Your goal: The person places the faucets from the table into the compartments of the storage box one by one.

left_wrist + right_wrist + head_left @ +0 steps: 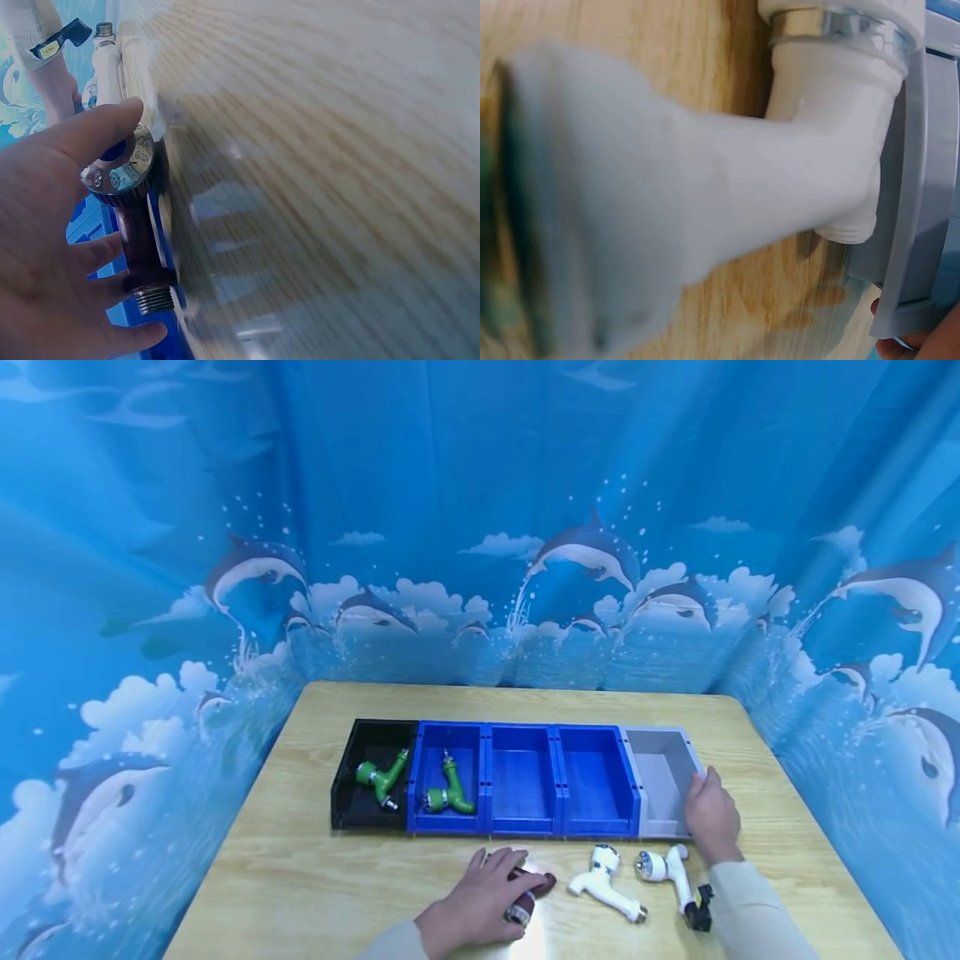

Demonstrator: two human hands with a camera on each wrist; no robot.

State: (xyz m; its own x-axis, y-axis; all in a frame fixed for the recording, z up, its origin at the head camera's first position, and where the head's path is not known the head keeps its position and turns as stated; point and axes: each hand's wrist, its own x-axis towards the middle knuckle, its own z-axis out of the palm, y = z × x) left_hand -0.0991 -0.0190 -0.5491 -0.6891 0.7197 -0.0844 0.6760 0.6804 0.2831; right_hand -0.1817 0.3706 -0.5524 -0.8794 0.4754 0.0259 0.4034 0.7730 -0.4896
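My left hand [480, 897] holds a dark brown tap [546, 885] low over the table. In the left wrist view, the thumb lies across the round knob [124, 174], and fingers reach behind the body [139, 240]. My right hand [714, 817] grips the right wall of the grey bin [663, 828] near its front corner. In front of the bins lie two white taps, one in the middle [611, 887] and one [677, 870] beside the right wrist. A white tap [780, 165] fills much of the right wrist view.
The grey bin ends a row with a black bin [367, 820] and several blue bins [522, 827]. A green tap [384, 781] lies in the black bin, another [453, 793] in the leftmost blue one. Dolphin-print curtains [465, 527] surround the wooden table [285, 860].
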